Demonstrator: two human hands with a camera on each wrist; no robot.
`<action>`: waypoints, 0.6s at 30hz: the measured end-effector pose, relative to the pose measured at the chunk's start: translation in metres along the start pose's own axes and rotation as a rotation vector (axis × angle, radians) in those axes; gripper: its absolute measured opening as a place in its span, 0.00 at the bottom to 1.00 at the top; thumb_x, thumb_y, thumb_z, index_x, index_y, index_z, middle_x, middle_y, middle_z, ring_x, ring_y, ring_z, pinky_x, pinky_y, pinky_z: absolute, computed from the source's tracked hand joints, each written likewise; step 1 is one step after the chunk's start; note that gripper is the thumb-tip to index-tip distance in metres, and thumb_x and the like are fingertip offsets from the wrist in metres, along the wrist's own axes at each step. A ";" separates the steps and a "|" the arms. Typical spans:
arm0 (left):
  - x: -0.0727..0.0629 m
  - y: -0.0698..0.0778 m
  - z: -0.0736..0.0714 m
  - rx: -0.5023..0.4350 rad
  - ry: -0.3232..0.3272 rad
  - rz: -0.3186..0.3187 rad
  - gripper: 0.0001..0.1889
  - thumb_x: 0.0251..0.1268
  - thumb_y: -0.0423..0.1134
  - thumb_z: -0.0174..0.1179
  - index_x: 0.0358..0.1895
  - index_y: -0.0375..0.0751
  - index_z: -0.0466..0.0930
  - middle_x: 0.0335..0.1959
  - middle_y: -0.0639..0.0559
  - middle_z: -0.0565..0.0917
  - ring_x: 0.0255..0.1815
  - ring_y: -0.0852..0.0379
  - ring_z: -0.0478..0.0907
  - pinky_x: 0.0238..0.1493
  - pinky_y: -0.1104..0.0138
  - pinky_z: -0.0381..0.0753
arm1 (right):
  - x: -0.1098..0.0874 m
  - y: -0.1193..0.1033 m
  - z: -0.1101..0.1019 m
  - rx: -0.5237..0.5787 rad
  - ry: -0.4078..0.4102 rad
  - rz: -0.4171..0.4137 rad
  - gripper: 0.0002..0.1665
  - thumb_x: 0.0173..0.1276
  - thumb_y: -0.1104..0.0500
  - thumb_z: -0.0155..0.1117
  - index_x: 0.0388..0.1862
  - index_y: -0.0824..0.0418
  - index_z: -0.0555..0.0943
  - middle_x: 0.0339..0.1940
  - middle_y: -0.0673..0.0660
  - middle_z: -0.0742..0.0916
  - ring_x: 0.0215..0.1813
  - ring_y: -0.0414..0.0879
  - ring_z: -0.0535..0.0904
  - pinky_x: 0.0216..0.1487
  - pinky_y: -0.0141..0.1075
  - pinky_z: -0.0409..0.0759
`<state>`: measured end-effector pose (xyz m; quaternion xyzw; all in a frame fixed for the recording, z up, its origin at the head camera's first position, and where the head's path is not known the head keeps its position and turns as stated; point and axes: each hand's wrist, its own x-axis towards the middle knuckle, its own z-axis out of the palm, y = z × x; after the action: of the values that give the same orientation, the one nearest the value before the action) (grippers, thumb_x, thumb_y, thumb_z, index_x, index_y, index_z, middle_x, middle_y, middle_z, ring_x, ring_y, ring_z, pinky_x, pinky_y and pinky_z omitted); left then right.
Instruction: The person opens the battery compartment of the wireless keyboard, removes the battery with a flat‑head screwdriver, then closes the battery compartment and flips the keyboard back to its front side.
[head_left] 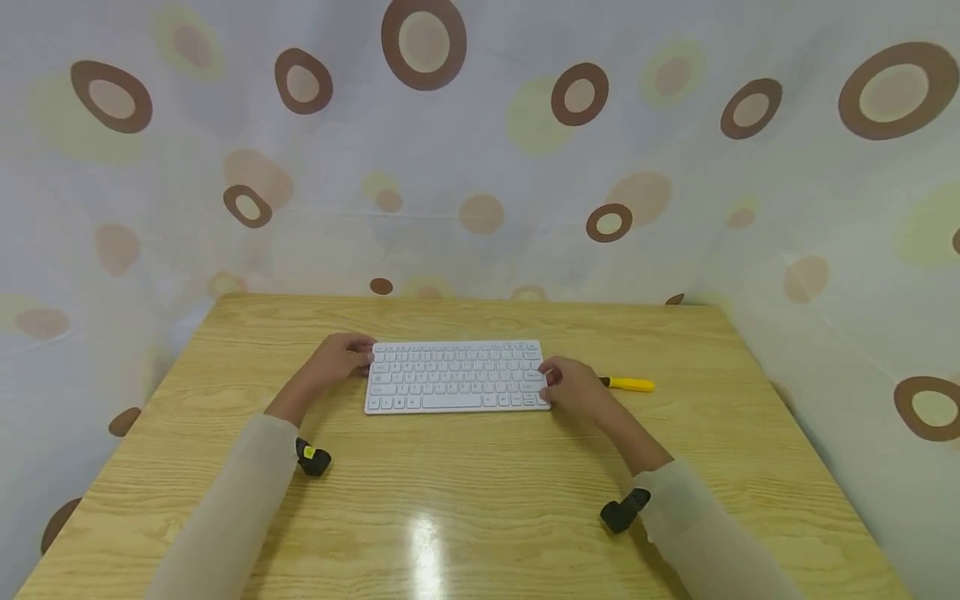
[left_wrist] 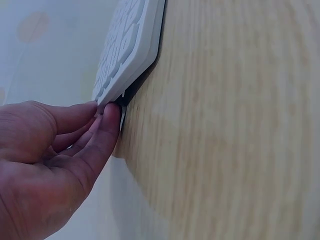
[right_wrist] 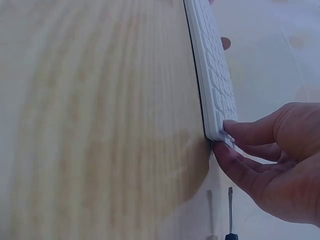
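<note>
A white keyboard (head_left: 457,377) lies key side up at the middle of the table, its long side facing me. My left hand (head_left: 341,358) pinches its left end, with a fingertip under the edge in the left wrist view; a dark gap shows below the keyboard (left_wrist: 131,47) there. At the other end my right hand (head_left: 576,387) grips the near right corner. In the right wrist view, the thumb of that hand (right_wrist: 285,162) presses on top and a finger sits beneath the keyboard (right_wrist: 212,75).
Just right of my right hand lies a screwdriver (head_left: 632,384) with a yellow handle; its metal shaft (right_wrist: 230,210) shows in the right wrist view. The wooden table (head_left: 480,533) meets a patterned cloth (head_left: 487,167) at its back and sides.
</note>
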<state>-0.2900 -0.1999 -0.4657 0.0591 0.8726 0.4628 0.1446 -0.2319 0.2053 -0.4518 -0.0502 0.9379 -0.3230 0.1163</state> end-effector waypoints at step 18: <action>-0.034 0.003 0.013 -0.062 -0.093 0.029 0.20 0.76 0.30 0.53 0.66 0.27 0.71 0.54 0.36 0.80 0.49 0.51 0.82 0.51 0.63 0.84 | -0.053 0.008 0.005 0.019 0.015 -0.019 0.21 0.67 0.64 0.69 0.58 0.65 0.79 0.43 0.56 0.83 0.44 0.48 0.76 0.49 0.41 0.77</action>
<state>-0.2539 -0.1960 -0.4631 0.0885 0.8491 0.4885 0.1802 -0.1794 0.2179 -0.4507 -0.0553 0.9352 -0.3331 0.1067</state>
